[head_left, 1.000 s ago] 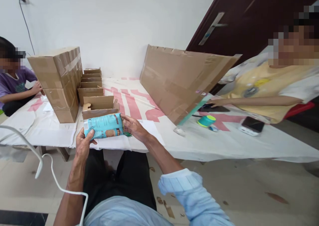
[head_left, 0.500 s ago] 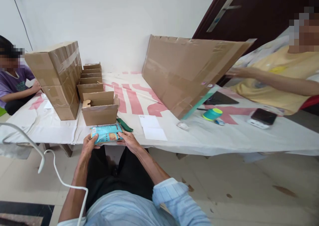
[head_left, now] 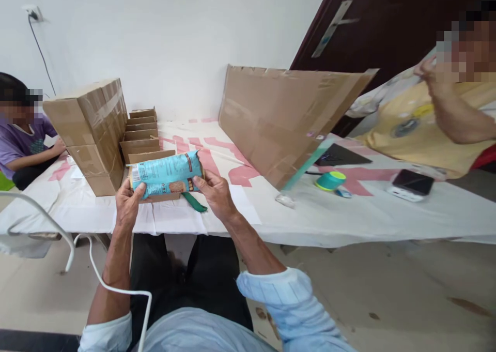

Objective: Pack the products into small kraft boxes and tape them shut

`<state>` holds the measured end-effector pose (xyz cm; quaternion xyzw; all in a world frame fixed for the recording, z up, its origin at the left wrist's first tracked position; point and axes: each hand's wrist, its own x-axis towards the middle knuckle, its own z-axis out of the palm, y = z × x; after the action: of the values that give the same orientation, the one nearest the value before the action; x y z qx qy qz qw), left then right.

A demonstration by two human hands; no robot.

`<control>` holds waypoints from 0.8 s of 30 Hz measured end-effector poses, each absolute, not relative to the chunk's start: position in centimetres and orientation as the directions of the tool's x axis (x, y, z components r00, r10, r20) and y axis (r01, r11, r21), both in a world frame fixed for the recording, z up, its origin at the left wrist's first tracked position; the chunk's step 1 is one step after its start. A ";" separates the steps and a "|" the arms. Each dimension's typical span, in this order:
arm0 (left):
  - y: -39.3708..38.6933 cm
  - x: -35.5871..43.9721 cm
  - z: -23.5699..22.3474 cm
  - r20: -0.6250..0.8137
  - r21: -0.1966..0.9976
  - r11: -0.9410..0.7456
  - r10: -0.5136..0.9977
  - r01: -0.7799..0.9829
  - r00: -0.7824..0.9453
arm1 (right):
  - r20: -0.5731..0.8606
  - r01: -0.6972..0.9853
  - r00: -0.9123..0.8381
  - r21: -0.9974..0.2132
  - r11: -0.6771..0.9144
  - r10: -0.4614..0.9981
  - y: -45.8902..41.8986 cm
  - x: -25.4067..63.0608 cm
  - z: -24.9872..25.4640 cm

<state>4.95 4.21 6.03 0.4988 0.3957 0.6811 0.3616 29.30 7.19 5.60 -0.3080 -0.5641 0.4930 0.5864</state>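
Teal packet (head_left: 166, 174) held over the desk (head_left: 349, 212) edge; left hand (head_left: 127, 203) and right hand (head_left: 215, 192) each pinch an end. Likely light, crinkly, crushable; ends grip best

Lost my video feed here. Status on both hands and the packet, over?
Left hand and right hand grip the teal plastic snack packet by its ends. Packet held above open brown cardboard box. Green strap lies beneath.
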 end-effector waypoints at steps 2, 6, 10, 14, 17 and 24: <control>4.3 5.0 7.7 0.459 0.867 -0.491 0.854 -0.085 -0.243 | 0.413 -0.210 -0.104 -0.898 0.386 0.905 7.3 29.5 7.4; 4.0 5.1 9.5 0.520 0.832 -0.549 0.822 -0.081 -0.233 | 0.469 -0.150 -0.096 -0.879 0.453 0.878 6.8 29.7 9.4; 3.7 5.1 10.1 0.532 0.825 -0.560 0.816 -0.082 -0.225 | 0.483 -0.111 -0.082 -0.874 0.474 0.872 6.4 29.7 10.0; 4.0 5.0 9.4 0.516 0.833 -0.547 0.823 -0.087 -0.235 | 0.464 -0.127 -0.090 -0.883 0.452 0.881 7.0 29.7 8.9; 4.2 4.9 7.0 0.417 0.884 -0.453 0.875 -0.116 -0.245 | 0.363 -0.224 -0.175 -0.920 0.322 0.915 7.8 29.7 6.2; 2.9 4.6 -1.3 0.080 0.993 -0.093 0.984 -0.070 -0.159 | 0.018 -0.137 -0.433 -0.989 -0.046 0.901 6.6 30.4 -2.8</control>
<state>4.57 2.90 -1.28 0.4609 0.4958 0.5778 0.4559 30.37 6.63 -2.81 -0.3426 -0.5575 0.6369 0.4076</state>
